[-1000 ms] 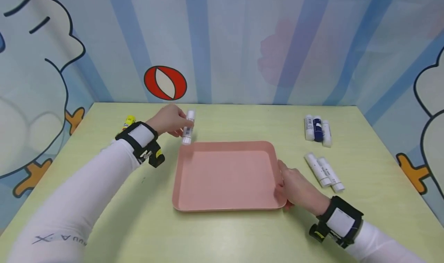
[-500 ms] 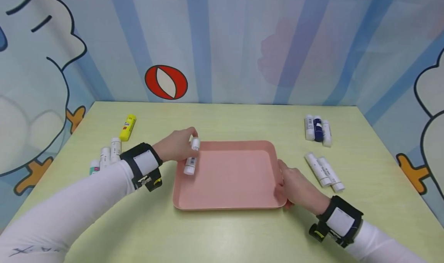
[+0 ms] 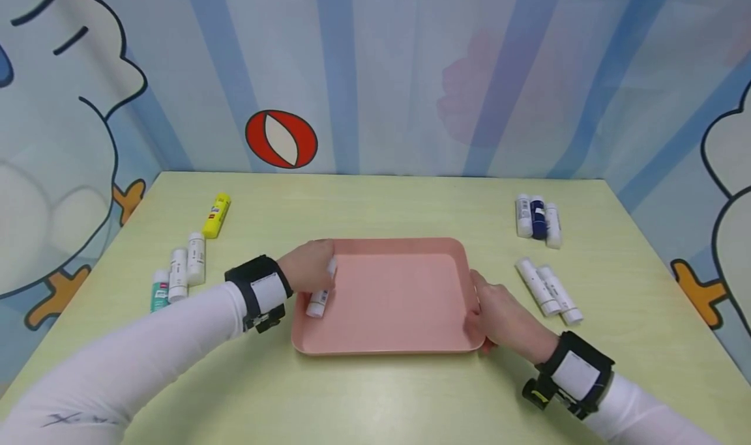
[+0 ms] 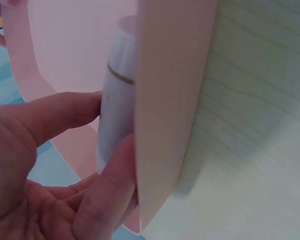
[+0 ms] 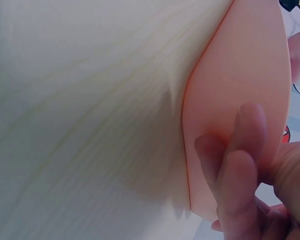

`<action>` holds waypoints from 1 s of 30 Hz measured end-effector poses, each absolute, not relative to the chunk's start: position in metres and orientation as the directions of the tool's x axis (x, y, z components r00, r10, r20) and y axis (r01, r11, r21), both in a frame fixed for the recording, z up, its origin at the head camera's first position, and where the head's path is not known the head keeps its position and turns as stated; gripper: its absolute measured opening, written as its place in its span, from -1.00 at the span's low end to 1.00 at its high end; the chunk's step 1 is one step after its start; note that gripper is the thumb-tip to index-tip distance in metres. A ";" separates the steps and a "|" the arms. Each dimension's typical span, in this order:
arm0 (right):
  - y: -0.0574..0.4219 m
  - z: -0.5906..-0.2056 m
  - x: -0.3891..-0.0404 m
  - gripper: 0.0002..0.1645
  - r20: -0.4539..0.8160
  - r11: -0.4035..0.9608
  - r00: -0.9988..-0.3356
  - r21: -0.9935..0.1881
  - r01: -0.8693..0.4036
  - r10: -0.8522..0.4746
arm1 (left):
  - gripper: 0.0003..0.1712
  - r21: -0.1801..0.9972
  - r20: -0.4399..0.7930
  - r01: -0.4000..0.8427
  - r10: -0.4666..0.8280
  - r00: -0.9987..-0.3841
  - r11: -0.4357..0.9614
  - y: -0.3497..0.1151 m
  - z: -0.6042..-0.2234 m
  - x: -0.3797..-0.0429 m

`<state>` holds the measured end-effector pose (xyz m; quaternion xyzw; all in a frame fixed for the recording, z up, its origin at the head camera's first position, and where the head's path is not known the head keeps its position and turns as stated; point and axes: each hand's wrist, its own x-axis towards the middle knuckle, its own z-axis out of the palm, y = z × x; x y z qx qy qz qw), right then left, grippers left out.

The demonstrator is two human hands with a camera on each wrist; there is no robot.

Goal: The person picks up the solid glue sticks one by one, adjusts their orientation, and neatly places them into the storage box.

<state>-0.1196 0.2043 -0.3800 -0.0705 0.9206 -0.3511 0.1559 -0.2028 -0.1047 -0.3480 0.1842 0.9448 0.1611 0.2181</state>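
Observation:
My left hand (image 3: 308, 267) pinches a white glue stick (image 3: 317, 303) inside the pink tray (image 3: 399, 295), along its left wall. In the left wrist view, thumb and fingers lie on either side of the glue stick (image 4: 117, 100), and the tray wall covers part of it. My right hand (image 3: 503, 315) grips the tray's right wall near the front corner. In the right wrist view, several fingers (image 5: 240, 170) press the outside of that wall; the thumb is on the tray's inner side.
At the left lie a yellow glue stick (image 3: 217, 215), two white ones (image 3: 196, 258) and a teal one (image 3: 160, 290). On the right, two white glue sticks and a dark blue one (image 3: 537, 217) lie behind a white pair (image 3: 548, 290). A printed curtain (image 3: 399, 73) closes off the back.
From behind the tray's left corner, my left hand has brought the white glue stick toward me and down into the tray. The right hand has stayed on the tray wall.

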 end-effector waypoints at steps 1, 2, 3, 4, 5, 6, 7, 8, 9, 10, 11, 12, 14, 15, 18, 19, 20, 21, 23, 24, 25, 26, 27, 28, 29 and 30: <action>0.204 -0.380 -0.120 -0.14 -0.238 0.745 -0.942 -0.667 -0.020 -0.239 | -0.54 0.374 -0.346 0.291 0.424 -0.837 0.881 -0.104 -0.349 -0.203; 0.204 -0.380 -0.120 -0.14 -0.238 0.746 -0.942 -0.665 -0.020 -0.237 | -0.59 0.358 -0.343 0.304 0.427 -0.837 0.883 -0.103 -0.349 -0.202; 0.204 -0.380 -0.120 -0.14 -0.239 0.748 -0.942 -0.663 -0.019 -0.235 | -0.65 0.343 -0.341 0.315 0.430 -0.836 0.885 -0.103 -0.350 -0.203; 0.204 -0.380 -0.120 -0.15 -0.239 0.748 -0.942 -0.663 -0.017 -0.234 | -0.73 0.331 -0.336 0.325 0.432 -0.837 0.886 -0.102 -0.351 -0.203; 0.204 -0.379 -0.120 -0.15 -0.237 0.748 -0.943 -0.663 -0.018 -0.233 | -0.79 0.321 -0.326 0.340 0.441 -0.837 0.884 -0.102 -0.351 -0.203; 0.204 -0.379 -0.120 -0.14 -0.235 0.748 -0.943 -0.663 -0.020 -0.234 | -0.85 0.307 -0.313 0.359 0.450 -0.836 0.881 -0.102 -0.351 -0.202; 0.204 -0.379 -0.120 -0.14 -0.233 0.747 -0.943 -0.665 -0.023 -0.237 | -0.89 0.296 -0.299 0.376 0.459 -0.836 0.878 -0.103 -0.351 -0.202; 0.204 -0.379 -0.120 -0.14 -0.232 0.746 -0.943 -0.665 -0.024 -0.238 | -0.90 0.281 -0.283 0.394 0.468 -0.837 0.875 -0.103 -0.351 -0.202; 0.205 -0.379 -0.120 -0.13 -0.230 0.745 -0.943 -0.666 -0.026 -0.239 | -0.89 0.269 -0.267 0.408 0.475 -0.839 0.872 -0.103 -0.352 -0.202; 0.205 -0.379 -0.120 -0.13 -0.229 0.744 -0.943 -0.667 -0.028 -0.241 | -0.89 0.261 -0.250 0.418 0.479 -0.841 0.870 -0.103 -0.351 -0.201; 0.205 -0.379 -0.120 -0.14 -0.228 0.745 -0.943 -0.667 -0.030 -0.242 | -0.91 0.251 -0.238 0.425 0.481 -0.844 0.870 -0.103 -0.351 -0.201; 0.205 -0.379 -0.120 -0.14 -0.227 0.746 -0.943 -0.665 -0.031 -0.242 | -0.92 0.243 -0.230 0.423 0.476 -0.849 0.873 -0.103 -0.351 -0.200; 0.205 -0.379 -0.120 -0.14 -0.229 0.748 -0.943 -0.664 -0.029 -0.240 | -0.96 0.226 -0.221 0.419 0.465 -0.858 0.880 -0.103 -0.351 -0.200; 0.205 -0.379 -0.120 -0.14 -0.230 0.748 -0.943 -0.663 -0.028 -0.239 | -0.98 0.219 -0.218 0.414 0.458 -0.862 0.883 -0.103 -0.351 -0.199; 0.204 -0.379 -0.120 -0.14 -0.231 0.751 -0.944 -0.659 -0.027 -0.237 | -0.98 0.202 -0.210 0.410 0.448 -0.869 0.889 -0.103 -0.351 -0.199; 0.204 -0.379 -0.120 -0.14 -0.231 0.752 -0.944 -0.659 -0.027 -0.236 | -0.97 0.198 -0.208 0.412 0.449 -0.869 0.889 -0.103 -0.352 -0.199; 0.204 -0.379 -0.120 -0.14 -0.231 0.752 -0.944 -0.659 -0.025 -0.235 | -0.96 0.196 -0.206 0.414 0.450 -0.869 0.889 -0.103 -0.352 -0.199; 0.205 -0.379 -0.120 -0.15 -0.232 0.752 -0.944 -0.659 -0.024 -0.234 | -0.96 0.195 -0.202 0.418 0.453 -0.868 0.887 -0.103 -0.352 -0.199; 0.205 -0.379 -0.121 -0.15 -0.235 0.754 -0.944 -0.657 -0.021 -0.231 | -0.97 0.192 -0.195 0.425 0.459 -0.867 0.884 -0.104 -0.353 -0.199; 0.205 -0.379 -0.121 -0.15 -0.236 0.755 -0.944 -0.656 -0.020 -0.231 | -0.97 0.194 -0.192 0.425 0.459 -0.867 0.884 -0.104 -0.353 -0.199; 0.205 -0.379 -0.120 -0.15 -0.238 0.754 -0.944 -0.657 -0.017 -0.228 | -0.97 0.200 -0.190 0.425 0.460 -0.867 0.883 -0.105 -0.353 -0.199; 0.205 -0.379 -0.120 -0.15 -0.241 0.753 -0.944 -0.658 -0.013 -0.227 | -0.97 0.215 -0.192 0.419 0.458 -0.868 0.882 -0.107 -0.353 -0.200; 0.205 -0.379 -0.120 -0.14 -0.244 0.753 -0.943 -0.658 -0.010 -0.226 | -0.96 0.240 -0.195 0.403 0.451 -0.871 0.883 -0.108 -0.353 -0.199; 0.204 -0.379 -0.120 -0.14 -0.247 0.752 -0.943 -0.659 -0.006 -0.225 | -0.92 0.277 -0.203 0.377 0.437 -0.876 0.884 -0.110 -0.353 -0.199; 0.204 -0.379 -0.120 -0.13 -0.247 0.750 -0.942 -0.661 -0.007 -0.226 | -0.86 0.308 -0.203 0.352 0.423 -0.883 0.884 -0.113 -0.352 -0.199; 0.204 -0.379 -0.120 -0.13 -0.247 0.747 -0.942 -0.665 -0.005 -0.227 | -0.78 0.339 -0.202 0.327 0.408 -0.890 0.882 -0.117 -0.351 -0.199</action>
